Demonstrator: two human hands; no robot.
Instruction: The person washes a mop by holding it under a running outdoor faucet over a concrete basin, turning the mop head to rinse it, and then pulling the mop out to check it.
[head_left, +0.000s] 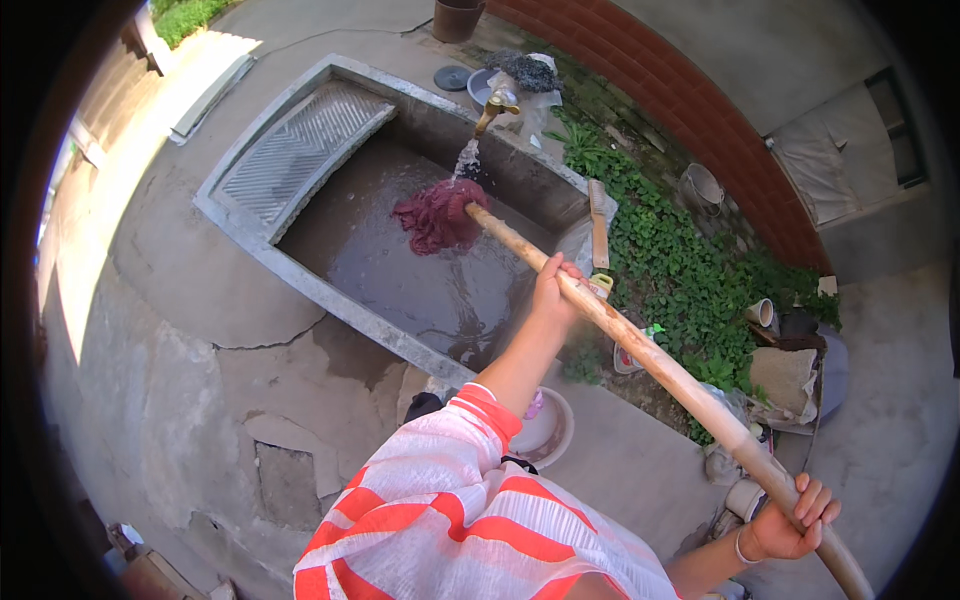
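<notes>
My left hand (556, 292) is wrapped around the middle of a long wooden mop handle (652, 352). Further back along the same pole, near its upper end, my right hand (795, 517) grips it too; a bracelet circles that wrist. The wet dark-red mop head (446, 214) rests at the surface of murky water (390, 247) in a concrete wash basin (360, 311). Water runs from a brass tap (495, 112) onto or right beside the mop head. A ridged washboard slab (307, 150) forms the basin's left end.
A scrubbing brush (598, 225) lies on the basin's right rim, with a plastic bottle (601, 285) near it. By my sleeve is a round tub (555, 427). Green plants (675, 262) grow along a red-tiled wall base (720, 135). A metal bucket (701, 187) stands there.
</notes>
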